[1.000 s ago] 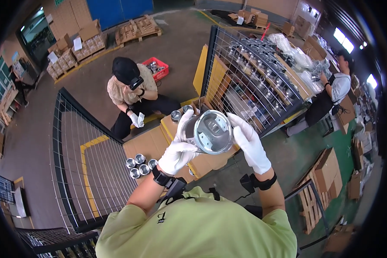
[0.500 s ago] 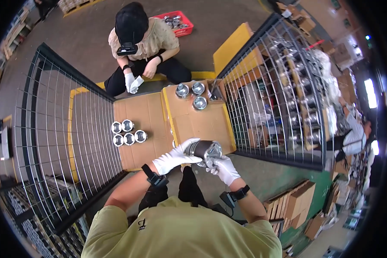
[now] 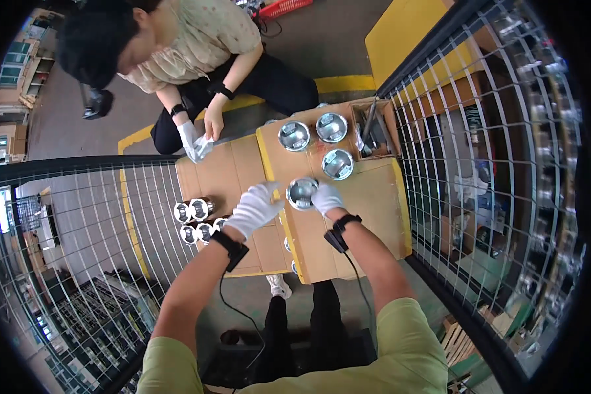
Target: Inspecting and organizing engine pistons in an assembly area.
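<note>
Both of my white-gloved hands hold one shiny metal piston low over the cardboard sheet. My left hand cups its left side and my right hand grips its right side. Three more pistons stand on the cardboard just beyond it: one at the left, one behind and one nearest. A cluster of several small pistons stands on the left cardboard sheet, close to my left wrist.
A person in a beige shirt crouches across the cardboard, holding a small part in gloved hands. A small open box of tools sits at the back right. Wire-mesh cage walls close in on the right and left.
I have bent down closer to the cardboard. The piston in my hands has come down from chest height to just above the sheet beside the three standing pistons.
</note>
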A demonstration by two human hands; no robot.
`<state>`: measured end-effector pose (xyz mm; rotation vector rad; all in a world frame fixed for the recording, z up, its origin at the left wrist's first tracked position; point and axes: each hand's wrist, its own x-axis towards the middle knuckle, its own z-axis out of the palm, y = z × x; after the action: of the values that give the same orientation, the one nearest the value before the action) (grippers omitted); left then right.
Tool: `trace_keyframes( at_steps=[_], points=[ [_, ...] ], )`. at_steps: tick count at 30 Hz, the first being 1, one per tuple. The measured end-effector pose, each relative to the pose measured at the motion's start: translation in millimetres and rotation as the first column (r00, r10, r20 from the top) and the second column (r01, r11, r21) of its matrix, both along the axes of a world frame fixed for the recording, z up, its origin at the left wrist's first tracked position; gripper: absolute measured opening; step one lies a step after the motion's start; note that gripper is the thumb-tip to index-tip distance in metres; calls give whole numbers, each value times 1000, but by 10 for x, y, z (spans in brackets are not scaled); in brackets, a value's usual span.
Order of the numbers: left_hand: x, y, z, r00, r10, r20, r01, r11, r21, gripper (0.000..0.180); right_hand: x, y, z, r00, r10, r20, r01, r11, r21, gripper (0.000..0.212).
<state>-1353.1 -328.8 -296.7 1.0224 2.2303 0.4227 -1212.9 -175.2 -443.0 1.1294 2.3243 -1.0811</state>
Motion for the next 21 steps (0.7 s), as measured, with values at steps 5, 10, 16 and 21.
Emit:
trace_keyframes(
  at_steps=[5, 10, 16, 21],
  points=[
    [-258, 617, -718, 984, -175, -38, 172, 983, -71, 47, -309, 127, -433, 999, -12, -43, 12, 1000, -5, 29],
    [-332, 1097, -1257, 927, -311, -209, 295, 950, -105, 54, -83, 545, 130, 959, 285, -5, -284, 952, -115, 25],
    [-533, 1515, -1482, 913, -406, -32, 376, 870, -319, 53, -539, 994, 83, 736, 660, 153, -579, 495, 647, 29],
    [-550, 1371, -1497, 823, -561, 91, 529, 697, -485, 51, -741, 1012, -344, 657, 643, 394, -706, 340, 621, 44]
  ],
)
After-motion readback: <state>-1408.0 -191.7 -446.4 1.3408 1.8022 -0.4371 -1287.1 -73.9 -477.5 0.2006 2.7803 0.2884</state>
